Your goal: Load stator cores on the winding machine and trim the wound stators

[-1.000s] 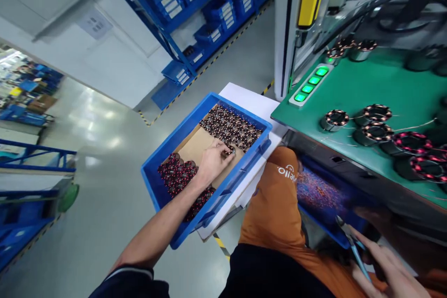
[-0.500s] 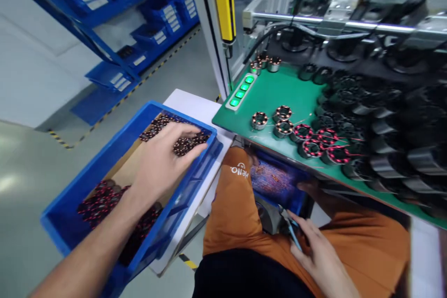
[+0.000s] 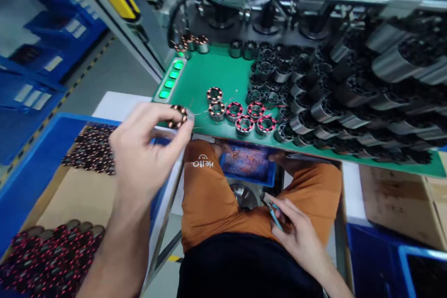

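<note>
My left hand (image 3: pixel 148 149) reaches to the left front corner of the green worktop (image 3: pixel 199 72). Its thumb and forefinger are closed around a copper-wound stator (image 3: pixel 179 114), whose loose wire ends trail to the right. Beside it on the worktop stand two more copper-wound stators (image 3: pixel 215 102) and several red-wound stators (image 3: pixel 245 125). Low over my lap, my right hand (image 3: pixel 296 226) is wrapped round wire cutters (image 3: pixel 274 212) with light blue handles, their jaws pointing up and left.
Dark bare cores (image 3: pixel 314 102) are stacked across the worktop's right side. A blue crate (image 3: pixel 45 125) of wound stators stands at left. Green-lit buttons (image 3: pixel 171 79) line the worktop's left edge. Between my knees is a blue bin (image 3: pixel 247 163) of wire scraps. Machine fixtures (image 3: pixel 268 14) rise behind.
My left hand has moved from over the blue crate to the worktop and taken hold of a copper-wound stator. The view has swung right. My right hand still holds the wire cutters.
</note>
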`<state>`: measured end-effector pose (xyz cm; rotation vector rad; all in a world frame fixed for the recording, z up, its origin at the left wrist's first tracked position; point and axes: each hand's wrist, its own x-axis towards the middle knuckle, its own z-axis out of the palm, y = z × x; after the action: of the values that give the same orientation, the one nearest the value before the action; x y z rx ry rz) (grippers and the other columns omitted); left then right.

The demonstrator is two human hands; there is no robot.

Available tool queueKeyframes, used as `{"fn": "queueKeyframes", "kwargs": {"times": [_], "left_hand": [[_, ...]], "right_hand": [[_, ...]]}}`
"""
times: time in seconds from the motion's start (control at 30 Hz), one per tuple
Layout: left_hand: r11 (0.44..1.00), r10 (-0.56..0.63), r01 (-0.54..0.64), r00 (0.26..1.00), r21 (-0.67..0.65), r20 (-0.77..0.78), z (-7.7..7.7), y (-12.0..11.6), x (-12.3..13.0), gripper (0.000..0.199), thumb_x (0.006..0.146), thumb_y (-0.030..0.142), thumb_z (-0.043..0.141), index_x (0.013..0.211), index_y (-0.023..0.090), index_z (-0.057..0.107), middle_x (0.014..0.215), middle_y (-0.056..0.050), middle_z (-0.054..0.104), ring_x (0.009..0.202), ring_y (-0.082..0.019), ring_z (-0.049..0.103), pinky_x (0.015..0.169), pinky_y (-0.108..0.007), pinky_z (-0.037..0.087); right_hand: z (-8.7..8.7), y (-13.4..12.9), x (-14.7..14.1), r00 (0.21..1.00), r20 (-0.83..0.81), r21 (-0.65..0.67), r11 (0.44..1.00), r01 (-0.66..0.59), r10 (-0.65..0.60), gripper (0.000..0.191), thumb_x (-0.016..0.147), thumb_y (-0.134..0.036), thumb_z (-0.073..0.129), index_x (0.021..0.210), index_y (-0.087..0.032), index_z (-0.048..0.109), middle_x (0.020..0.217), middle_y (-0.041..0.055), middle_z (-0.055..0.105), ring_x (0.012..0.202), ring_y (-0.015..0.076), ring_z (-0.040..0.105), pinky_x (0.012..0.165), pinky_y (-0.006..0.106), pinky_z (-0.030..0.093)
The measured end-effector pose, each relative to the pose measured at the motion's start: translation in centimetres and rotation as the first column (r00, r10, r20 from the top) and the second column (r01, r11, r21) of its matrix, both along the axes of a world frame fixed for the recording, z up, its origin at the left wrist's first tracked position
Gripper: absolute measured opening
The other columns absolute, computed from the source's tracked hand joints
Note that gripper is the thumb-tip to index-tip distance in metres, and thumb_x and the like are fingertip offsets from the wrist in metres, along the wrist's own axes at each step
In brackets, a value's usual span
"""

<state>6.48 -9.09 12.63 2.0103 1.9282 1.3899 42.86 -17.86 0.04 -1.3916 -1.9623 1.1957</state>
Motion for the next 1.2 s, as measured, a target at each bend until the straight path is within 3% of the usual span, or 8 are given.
{"fn": "queueKeyframes", "kwargs": {"times": [0.03, 0.13, 0.27, 0.57, 0.83, 1.0, 1.1, 1.2], "left_hand": [[0.999, -0.035, 0.036, 0.999, 0.031, -0.04, -0.1, -1.4, 1.1, 0.014, 0.099, 0.021, 0.095, 0.1, 0.026, 0.082, 0.12, -0.002, 0.086, 0.101, -0.021, 0.081, 0.084, -0.034, 0.067], [0.98, -0.192, 0.189, 0.98, -0.061, -0.048, -1.1, -4.6, 4.7, 0.019, 0.1, 0.016, 0.098, 0.107, 0.026, 0.083, 0.13, -0.002, 0.086, 0.107, -0.019, 0.084, 0.096, -0.035, 0.068], [0.948, -0.307, 0.308, 0.951, -0.083, 0.022, -2.1, -5.9, 7.7, 0.024, 0.101, 0.017, 0.102, 0.105, 0.026, 0.08, 0.124, -0.001, 0.086, 0.104, -0.016, 0.084, 0.083, -0.029, 0.065], [0.939, -0.337, 0.336, 0.941, -0.07, 0.002, -1.8, -6.3, 8.1, 0.026, 0.104, 0.032, 0.106, 0.107, 0.028, 0.08, 0.123, -0.001, 0.089, 0.1, -0.016, 0.086, 0.079, -0.029, 0.065], [0.935, -0.324, 0.334, 0.942, -0.122, 0.094, -2.4, -7.1, 8.0, 0.025, 0.101, 0.033, 0.106, 0.109, 0.034, 0.082, 0.126, 0.003, 0.089, 0.101, -0.02, 0.087, 0.076, -0.033, 0.067], [0.928, -0.283, 0.328, 0.929, -0.177, 0.239, -2.6, -7.2, 8.1, 0.024, 0.101, 0.035, 0.106, 0.105, 0.034, 0.083, 0.12, 0.001, 0.087, 0.101, -0.021, 0.085, 0.082, -0.034, 0.069], [0.866, -0.215, 0.399, 0.84, -0.3, 0.498, -3.2, -7.0, 7.9, 0.023, 0.101, 0.043, 0.106, 0.106, 0.034, 0.085, 0.125, -0.004, 0.085, 0.115, -0.027, 0.086, 0.088, -0.037, 0.075], [0.78, -0.092, 0.529, 0.626, -0.334, 0.775, -4.2, -6.9, 7.8, 0.018, 0.101, 0.037, 0.104, 0.111, 0.033, 0.09, 0.134, -0.009, 0.083, 0.117, -0.03, 0.088, 0.072, -0.031, 0.074]], "right_hand": [[1.0, 0.0, -0.5, 0.999, -0.038, 0.026, 1.0, 0.018, -0.017, 0.064, 0.106, -0.012, 0.068, 0.166, -0.026, 0.084, 0.094, 0.0, 0.068, 0.079, 0.0173, 0.072, 0.079, 0.025, 0.068], [4.0, 0.4, -2.2, 0.984, -0.172, 0.088, 0.994, 0.065, -0.049, 0.07, 0.111, -0.008, 0.068, 0.174, -0.037, 0.078, 0.098, -0.0015, 0.068, 0.084, 0.0152, 0.07, 0.083, 0.022, 0.067], [6.2, 0.8, -3.5, 0.951, -0.306, 0.063, 0.997, 0.054, -0.032, 0.083, 0.11, -0.004, 0.066, 0.182, -0.046, 0.069, 0.115, -0.0005, 0.073, 0.101, 0.015, 0.073, 0.1, 0.024, 0.067], [7.3, 0.6, -2.8, 0.936, -0.351, 0.003, 0.999, 0.033, -0.03, 0.091, 0.104, -0.001, 0.065, 0.182, -0.048, 0.069, 0.128, 0.001, 0.078, 0.115, 0.0169, 0.076, 0.106, 0.029, 0.066], [7.9, 0.8, -3.2, 0.963, -0.268, 0.113, 0.992, 0.064, -0.031, 0.089, 0.095, 0.002, 0.065, 0.172, -0.039, 0.08, 0.094, -0.0021, 0.07, 0.079, 0.0142, 0.064, 0.071, 0.024, 0.056], [7.2, 1.1, -2.9, 0.958, -0.286, 0.072, 0.996, 0.06, -0.037, 0.071, 0.1, 0.0, 0.065, 0.161, -0.029, 0.088, 0.092, 0.0005, 0.081, 0.072, 0.0153, 0.068, 0.068, 0.028, 0.057], [6.7, 1.7, -2.6, 0.963, -0.258, 0.035, 0.995, 0.096, -0.084, 0.061, 0.107, -0.006, 0.067, 0.16, -0.026, 0.089, 0.093, 0.0006, 0.079, 0.072, 0.0144, 0.068, 0.068, 0.027, 0.058], [6.2, 2.2, -2.2, 0.98, -0.166, 0.11, 0.985, 0.13, -0.11, 0.065, 0.106, -0.012, 0.075, 0.167, -0.029, 0.084, 0.095, -0.0004, 0.07, 0.078, 0.015, 0.065, 0.073, 0.027, 0.06]]}}
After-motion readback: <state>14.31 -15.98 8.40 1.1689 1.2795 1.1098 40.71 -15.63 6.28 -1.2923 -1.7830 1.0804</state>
